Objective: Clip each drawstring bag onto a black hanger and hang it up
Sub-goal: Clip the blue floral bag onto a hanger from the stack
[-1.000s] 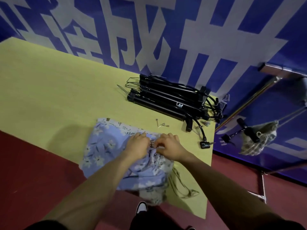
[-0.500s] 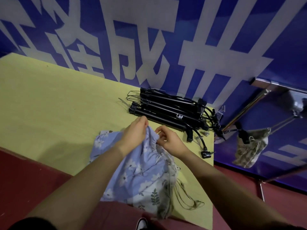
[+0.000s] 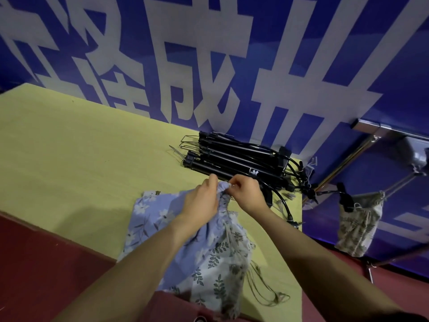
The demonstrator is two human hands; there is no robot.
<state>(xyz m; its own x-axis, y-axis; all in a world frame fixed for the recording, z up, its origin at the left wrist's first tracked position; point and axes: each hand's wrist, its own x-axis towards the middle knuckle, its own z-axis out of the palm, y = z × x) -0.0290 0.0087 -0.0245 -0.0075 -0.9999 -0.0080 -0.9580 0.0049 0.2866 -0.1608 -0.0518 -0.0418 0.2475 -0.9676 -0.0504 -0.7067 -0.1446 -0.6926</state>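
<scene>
A blue floral drawstring bag (image 3: 151, 219) lies on the yellow table (image 3: 81, 159), with a leaf-print bag (image 3: 220, 259) on top of it and hanging over the front edge. My left hand (image 3: 204, 198) grips the bunched top of the fabric, lifted off the table. My right hand (image 3: 246, 194) pinches the same gathered top from the right. A pile of black hangers (image 3: 236, 161) lies just behind my hands. To the right, a patterned bag (image 3: 357, 226) hangs clipped on a black hanger (image 3: 343, 196) from the metal rail (image 3: 383, 131).
Loose drawstrings (image 3: 262, 289) trail near the table's front right corner. A blue wall with large white characters (image 3: 209, 66) stands behind the table. Red floor (image 3: 46, 263) lies below the front edge. The left half of the table holds nothing.
My hands have raised the bag's gathered top up and away from me, closer to the hanger pile. The fabric below has stretched out.
</scene>
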